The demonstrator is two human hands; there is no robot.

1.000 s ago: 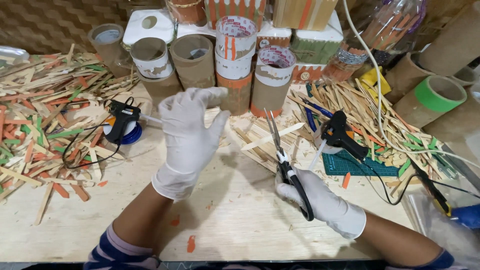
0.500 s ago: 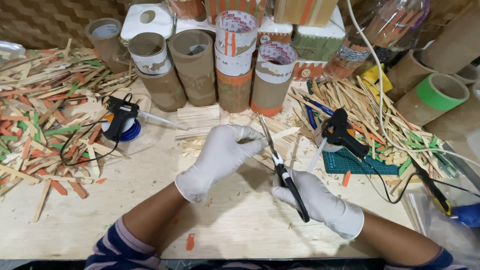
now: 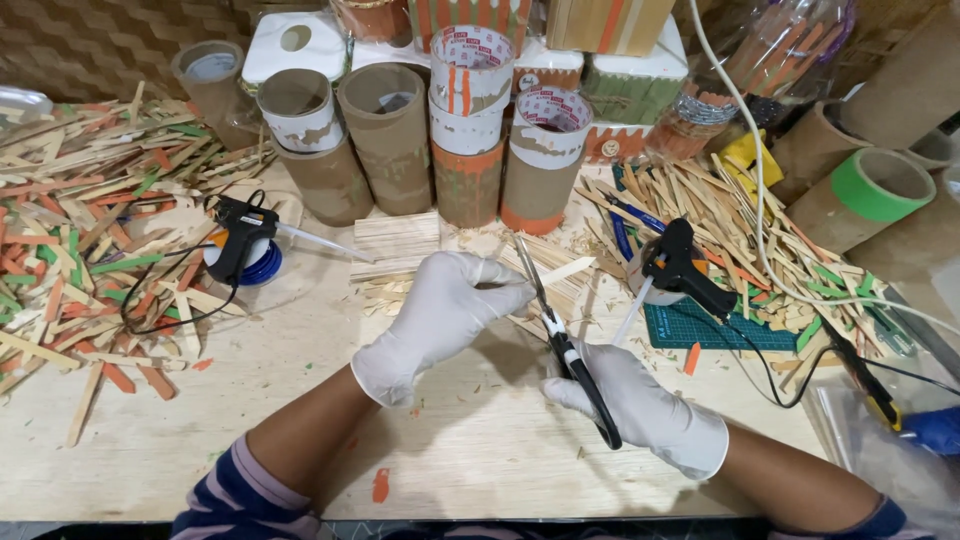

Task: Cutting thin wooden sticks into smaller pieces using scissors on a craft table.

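Since the earlier frame the left hand (image 3: 440, 315) has dropped to pinch a pale wooden stick (image 3: 560, 272) against the scissors (image 3: 562, 340), gripped closed-fisted by the right hand (image 3: 640, 405). Cut slivers lie beyond; uncut piles remain on the surface (image 3: 480, 450).

The scene is brightly and evenly lit from above, with warm colour. Soft shadows fall on the wooden tabletop (image 3: 470, 440) just below the gloved fingers (image 3: 505, 290) of the left hand (image 3: 435, 320) and under the right hand (image 3: 640, 405). The white gloves are near overexposed. Focus is sharp around the fingers; wide-angle distortion bends the outer edges, where detail softens slightly.
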